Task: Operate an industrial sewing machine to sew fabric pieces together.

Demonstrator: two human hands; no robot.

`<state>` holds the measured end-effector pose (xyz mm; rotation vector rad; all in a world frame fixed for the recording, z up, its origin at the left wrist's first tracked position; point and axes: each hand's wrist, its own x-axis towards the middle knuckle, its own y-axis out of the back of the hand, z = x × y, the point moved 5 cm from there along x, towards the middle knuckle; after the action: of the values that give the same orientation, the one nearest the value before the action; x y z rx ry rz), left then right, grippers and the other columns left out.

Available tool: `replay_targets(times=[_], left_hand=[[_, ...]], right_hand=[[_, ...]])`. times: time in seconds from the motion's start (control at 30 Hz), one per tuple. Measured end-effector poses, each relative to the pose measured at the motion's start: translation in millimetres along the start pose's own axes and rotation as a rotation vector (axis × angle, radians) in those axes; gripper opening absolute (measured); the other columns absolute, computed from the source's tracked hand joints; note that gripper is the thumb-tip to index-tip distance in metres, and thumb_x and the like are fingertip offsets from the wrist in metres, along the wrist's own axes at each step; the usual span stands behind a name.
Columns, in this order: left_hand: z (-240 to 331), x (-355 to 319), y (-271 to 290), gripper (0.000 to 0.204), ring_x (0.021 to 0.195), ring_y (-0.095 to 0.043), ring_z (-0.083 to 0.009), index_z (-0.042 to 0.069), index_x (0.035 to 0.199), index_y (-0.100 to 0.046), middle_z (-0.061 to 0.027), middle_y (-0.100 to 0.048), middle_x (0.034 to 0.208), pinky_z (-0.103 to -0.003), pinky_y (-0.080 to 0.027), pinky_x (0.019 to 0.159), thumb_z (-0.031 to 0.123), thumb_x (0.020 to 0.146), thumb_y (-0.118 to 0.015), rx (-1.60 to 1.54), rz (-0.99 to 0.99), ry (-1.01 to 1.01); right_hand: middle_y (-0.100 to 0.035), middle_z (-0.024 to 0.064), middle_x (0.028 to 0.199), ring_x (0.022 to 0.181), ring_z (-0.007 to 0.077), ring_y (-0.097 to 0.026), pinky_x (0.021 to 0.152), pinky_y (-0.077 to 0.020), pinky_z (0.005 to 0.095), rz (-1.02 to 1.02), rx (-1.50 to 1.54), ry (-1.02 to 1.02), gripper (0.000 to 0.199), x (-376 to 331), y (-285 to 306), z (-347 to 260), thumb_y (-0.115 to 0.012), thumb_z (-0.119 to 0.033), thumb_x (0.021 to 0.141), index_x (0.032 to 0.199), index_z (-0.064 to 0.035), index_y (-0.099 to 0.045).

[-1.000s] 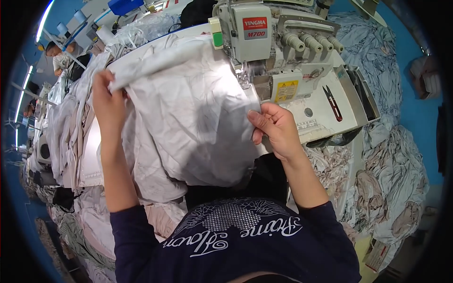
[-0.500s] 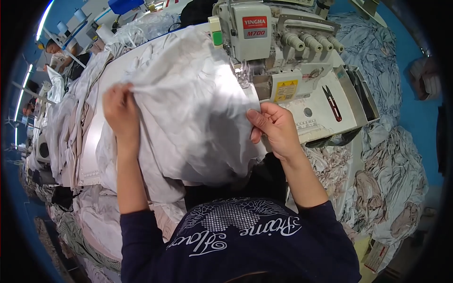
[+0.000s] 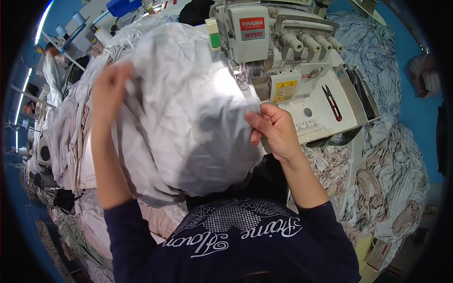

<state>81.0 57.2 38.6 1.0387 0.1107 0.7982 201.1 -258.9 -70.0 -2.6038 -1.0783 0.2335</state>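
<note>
A large piece of white cloth (image 3: pixel 174 94) spreads over the machine table and hangs down toward my lap. Its right edge runs up to the needle area of a white overlock sewing machine (image 3: pixel 247 45), under a bright light. My right hand (image 3: pixel 276 129) pinches the cloth's right edge between thumb and fingers, just below the presser foot. Over the cloth's far left side is my left hand (image 3: pixel 109 87), smeared by motion. Its fingers are too blurred to show whether they grip the cloth.
Thread snips (image 3: pixel 332 103) with a dark red handle lie on the tray (image 3: pixel 314 111) right of the needle. More crumpled fabric (image 3: pixel 387 174) is heaped at the right. Grey and pinkish cloths (image 3: pixel 71 127) hang over the table's left side. Scraps (image 3: pixel 325 165) lie below the tray.
My left hand has swung up and to the left, and the cloth has billowed and spread out on that side. My right hand has stayed at the edge by the needle.
</note>
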Motion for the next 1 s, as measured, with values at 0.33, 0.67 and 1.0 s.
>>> replay_targets(times=[0.33, 0.67, 1.0], left_hand=[[17.8, -104.2, -53.9, 0.02, 0.081, -0.052, -0.0313, 0.001, 0.087, -0.062, -0.0131, -0.054, 0.082, -0.039, -0.042, 0.071, -0.003, 0.067, -0.064, 0.233, 0.317, -0.473], [32.3, -7.6, -4.9, 0.015, 0.071, -0.053, -0.0239, 0.004, 0.089, -0.065, -0.0074, -0.056, 0.078, -0.034, -0.043, 0.065, 0.005, 0.075, -0.067, 0.173, 0.707, -0.559], [33.3, 53.4, 30.8, 0.013, 0.074, -0.059, -0.0247, 0.005, 0.088, -0.067, -0.007, -0.062, 0.08, -0.032, -0.047, 0.066, 0.014, 0.078, -0.066, 0.175, 0.842, -0.598]], right_hand=[[-0.054, -0.0003, 0.059, 0.046, 0.0068, -0.053, 0.043, -0.042, 0.0188, -0.03, 0.006, 0.012, 0.018, -0.8, -5.7, -1.9, -0.064, -0.016, 0.086, 0.077, -0.0032, -0.055], [-0.054, -0.0001, 0.058, 0.046, 0.007, -0.053, 0.043, -0.0419, 0.0187, -0.026, 0.026, -0.007, 0.018, -0.3, -5.1, -1.7, -0.064, -0.016, 0.085, 0.076, -0.0035, -0.055], [-0.054, -0.0003, 0.062, 0.046, 0.0066, -0.053, 0.042, -0.0426, 0.0191, -0.019, 0.048, -0.028, 0.019, -1.1, -5.6, -3.7, -0.064, -0.016, 0.086, 0.076, -0.003, -0.055]])
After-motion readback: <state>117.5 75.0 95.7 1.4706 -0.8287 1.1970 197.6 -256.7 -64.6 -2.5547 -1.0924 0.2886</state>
